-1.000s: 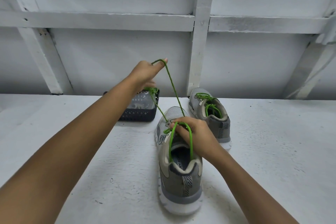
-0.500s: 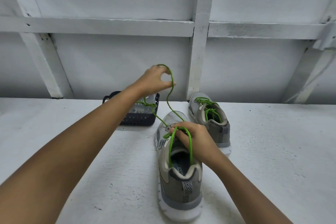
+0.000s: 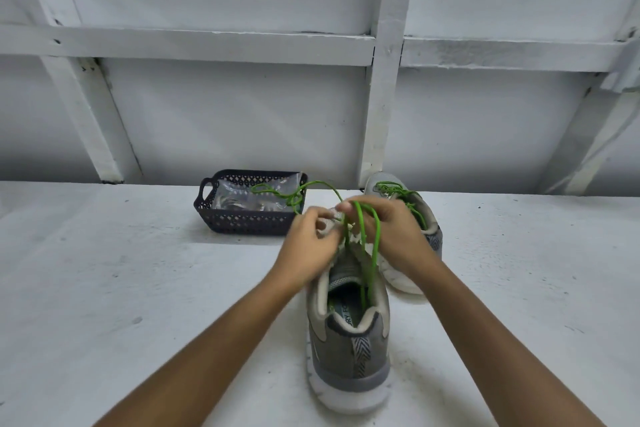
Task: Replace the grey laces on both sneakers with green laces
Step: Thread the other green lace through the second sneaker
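Right hand (image 3: 394, 236) pinches thin bright green lace (image 3: 375, 243) above lace holes, loop hanging over fingers into shoe mouth. Left hand (image 3: 308, 246) curled close beside it, blurry; can't tell what it holds. Both over near grey mesh sneaker (image 3: 349, 350), thick white sole. Lace tail trails over dark holey plastic basket (image 3: 242, 222). Second grey sneaker (image 3: 401, 279) behind, green-laced. Rough white painted table (image 3: 138, 288); white wall with crossed beams (image 3: 242, 114).

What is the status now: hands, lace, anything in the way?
Right hand pinches green lace over near sneaker. Left hand at its eyelets, grip blurred. Lacing not finished; loose end trails by basket. No obstruction seen.
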Demonstrator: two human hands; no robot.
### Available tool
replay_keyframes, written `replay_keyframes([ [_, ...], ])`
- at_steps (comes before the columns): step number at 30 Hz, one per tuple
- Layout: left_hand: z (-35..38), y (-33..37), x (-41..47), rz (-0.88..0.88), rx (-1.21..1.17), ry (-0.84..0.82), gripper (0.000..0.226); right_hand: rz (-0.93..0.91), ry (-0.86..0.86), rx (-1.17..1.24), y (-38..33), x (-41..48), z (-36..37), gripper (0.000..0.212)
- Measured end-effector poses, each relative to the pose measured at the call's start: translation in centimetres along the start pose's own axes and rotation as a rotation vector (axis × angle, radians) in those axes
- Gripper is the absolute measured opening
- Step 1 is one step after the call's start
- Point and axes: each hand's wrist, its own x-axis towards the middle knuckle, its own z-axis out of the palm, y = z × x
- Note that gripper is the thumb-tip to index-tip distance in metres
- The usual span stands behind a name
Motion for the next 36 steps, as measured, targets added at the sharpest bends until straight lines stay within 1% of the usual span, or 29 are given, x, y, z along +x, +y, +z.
replay_keyframes([
  [2,0.7,-0.2,-1.5,-0.048,-0.061,-0.008,0.024,-0.015,0.044,-0.037,-0.8,1.1,-0.4,0.013],
  [4,0.8,-0.4,-2.1,-0.092,-0.024,-0.024,0.035,-0.024,0.05,-0.081,-1.7,1.9,-0.7,0.018],
  [7,0.8,-0.3,-1.9,-0.16,0.041,-0.053,0.054,-0.052,0.043,-0.023,-3.1,2.8,-0.9,0.024],
  [9,1.0,-0.1,-1.8,-0.176,0.062,-0.057,0.062,-0.091,0.031,0.022,-4.2,3.0,-0.8,0.022],
  [13,1.2,0.0,-1.6,-0.118,0.069,-0.052,0.062,-0.176,-0.025,0.14,-6.7,2.5,-0.8,0.016],
  [17,1.1,0.0,-1.6,-0.103,0.094,-0.065,0.063,-0.279,-0.055,0.334,-9.1,2.0,-1.0,0.017],
  [19,1.0,0.1,-1.6,-0.067,0.058,-0.057,0.055,-0.303,-0.069,0.344,-9.6,1.8,-0.8,0.017],
  [22,0.6,0.6,-1.5,0.037,-0.024,0.002,0.025,-0.27,-0.147,0.26,-9.5,1.4,-0.5,0.013],
  [24,-0.1,1.2,-1.4,0.091,-0.081,0.014,0.01,-0.246,-0.24,0.215,-9.1,1.2,-0.7,0.01],
  [25,-0.5,1.5,-1.3,0.101,-0.089,0.012,0.01,-0.246,-0.311,0.174,-8.8,1.1,-1.0,0.015],
  [27,-1.7,1.8,-1.2,0.134,-0.085,0.014,0.022,-0.226,-0.475,0.068,-8.2,1.0,-1.7,0.03],
  [28,-2.3,1.7,-1.3,0.167,-0.093,0.026,0.027,-0.187,-0.526,0.032,-7.8,1.1,-2.1,0.034],
  [29,-2.9,1.7,-1.3,0.198,-0.104,0.04,0.03,-0.14,-0.532,-0.012,-7.2,1.2,-2.5,0.037],
  [30,-3.3,1.6,-1.4,0.213,-0.122,0.051,0.03,-0.09,-0.496,-0.085,-6.6,1.4,-2.8,0.037],
  [32,-3.7,1.5,-1.4,0.202,-0.152,0.062,0.029,0.004,-0.409,-0.373,-5.1,2.0,-3.0,0.03],
  [34,-3.5,1.7,-1.6,0.189,-0.133,0.053,0.031,0.089,-0.457,-0.697,-3.7,2.5,-2.4,0.032],
  [35,-3.3,1.9,-1.7,0.188,-0.128,0.053,0.032,0.113,-0.514,-0.795,-3.2,2.5,-1.8,0.034],
  [36,-3.0,2.1,-1.8,0.188,-0.132,0.057,0.032,0.115,-0.537,-0.848,-2.9,2.4,-1.2,0.03],
])
